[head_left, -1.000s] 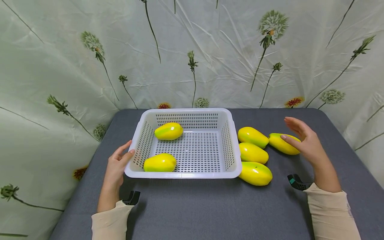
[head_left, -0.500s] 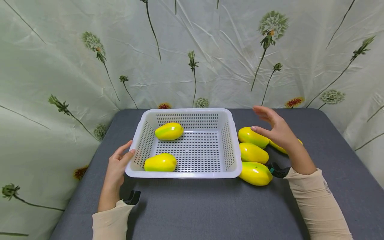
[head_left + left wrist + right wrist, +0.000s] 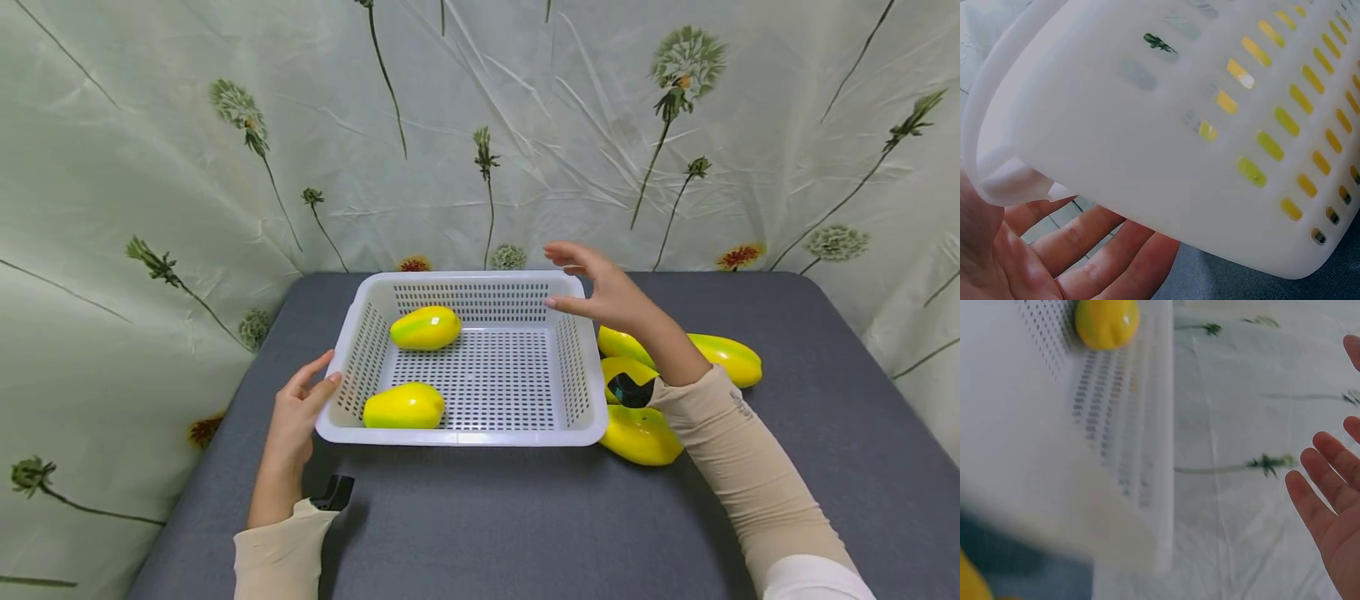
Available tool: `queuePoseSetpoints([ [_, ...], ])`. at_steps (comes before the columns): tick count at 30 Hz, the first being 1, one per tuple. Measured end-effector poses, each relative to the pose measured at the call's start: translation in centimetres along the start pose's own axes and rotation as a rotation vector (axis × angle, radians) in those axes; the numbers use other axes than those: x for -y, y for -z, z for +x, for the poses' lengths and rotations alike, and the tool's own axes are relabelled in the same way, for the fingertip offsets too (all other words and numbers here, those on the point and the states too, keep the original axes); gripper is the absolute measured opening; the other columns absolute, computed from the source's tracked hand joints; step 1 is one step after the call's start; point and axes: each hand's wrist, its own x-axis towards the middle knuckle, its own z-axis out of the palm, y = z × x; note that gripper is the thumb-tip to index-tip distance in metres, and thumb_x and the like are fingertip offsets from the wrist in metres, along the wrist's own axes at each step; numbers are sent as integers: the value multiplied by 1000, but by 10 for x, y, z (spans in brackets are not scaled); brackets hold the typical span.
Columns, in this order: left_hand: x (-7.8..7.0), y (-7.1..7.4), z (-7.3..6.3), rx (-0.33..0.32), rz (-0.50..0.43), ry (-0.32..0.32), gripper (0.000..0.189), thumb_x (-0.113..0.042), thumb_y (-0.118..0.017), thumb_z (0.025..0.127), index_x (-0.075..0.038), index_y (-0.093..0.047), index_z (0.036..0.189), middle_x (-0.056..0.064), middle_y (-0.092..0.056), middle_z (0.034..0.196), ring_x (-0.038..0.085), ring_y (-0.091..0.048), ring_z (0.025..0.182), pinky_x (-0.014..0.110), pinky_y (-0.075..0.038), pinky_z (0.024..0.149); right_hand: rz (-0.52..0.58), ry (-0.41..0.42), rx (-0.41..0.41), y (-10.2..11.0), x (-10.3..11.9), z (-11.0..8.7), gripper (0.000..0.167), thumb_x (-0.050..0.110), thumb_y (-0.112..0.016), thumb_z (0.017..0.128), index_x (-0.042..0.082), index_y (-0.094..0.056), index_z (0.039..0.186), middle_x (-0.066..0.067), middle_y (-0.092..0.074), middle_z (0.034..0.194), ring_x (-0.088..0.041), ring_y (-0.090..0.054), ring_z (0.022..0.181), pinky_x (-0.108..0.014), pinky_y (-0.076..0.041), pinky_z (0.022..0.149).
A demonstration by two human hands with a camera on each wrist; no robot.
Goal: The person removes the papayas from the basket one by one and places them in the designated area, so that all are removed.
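Observation:
A white perforated plastic basket (image 3: 459, 437) holds two glossy yellow papayas, one towards the back (image 3: 426, 328) and one at the front left (image 3: 405, 406). My left hand (image 3: 291, 421) grips the basket's left rim, thumb at the top edge. In the left wrist view, the fingers (image 3: 1094, 247) of that hand lie along the outside wall, below the rim. Over the basket's back right corner is my right hand (image 3: 609, 292), thumb and fingers spread apart with nothing between them. The right wrist view shows its fingers (image 3: 1329, 481) away from the basket rim (image 3: 1165, 425).
Several more papayas lie to the right of the basket, among them a front one (image 3: 641, 437) and a far right one (image 3: 729, 358). My right forearm (image 3: 738, 467) partly covers them. A flower-printed curtain (image 3: 480, 83) hangs behind the grey table (image 3: 480, 533).
My right hand has moved left from above the far right papaya, across the group, to the basket's back right corner. The left hand stays on the rim; the papayas have not moved.

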Motion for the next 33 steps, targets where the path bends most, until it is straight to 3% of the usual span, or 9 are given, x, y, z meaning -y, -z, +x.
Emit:
queuePoseSetpoints([
  [7, -1, 0, -1, 0, 8, 12, 52, -26, -59, 88, -9, -42, 134, -15, -61, 87, 7, -63, 71, 27, -51, 57, -9, -15, 116, -32, 0, 34, 68, 26, -68, 81, 7, -34, 136, -10, -38, 135, -22, -37, 121, -38, -30, 98],
  [14, 0, 1, -1, 22, -43, -21, 52, -20, -60, 88, -5, -42, 134, -13, -63, 85, 9, -64, 70, 29, -51, 54, 17, -56, 196, -59, -5, 58, 66, 26, -68, 81, 7, -36, 135, -9, -41, 131, -26, -38, 120, -39, -31, 98],
  [26, -1, 1, -1, 23, -29, -5, 53, -23, -59, 88, -6, -41, 135, -14, -62, 87, 9, -63, 72, 29, -52, 55, 27, -144, 256, -93, -10, 77, 66, 29, -67, 82, 8, -35, 136, -13, -40, 133, -27, -37, 120, -43, -32, 97],
  [33, -1, 1, -1, 27, -34, -6, 53, -23, -60, 88, -6, -41, 135, -14, -62, 88, 9, -63, 73, 29, -52, 56, 3, -222, 278, -109, -15, 83, 68, 31, -68, 80, 9, -35, 136, -10, -40, 134, -26, -37, 121, -38, -32, 96],
])
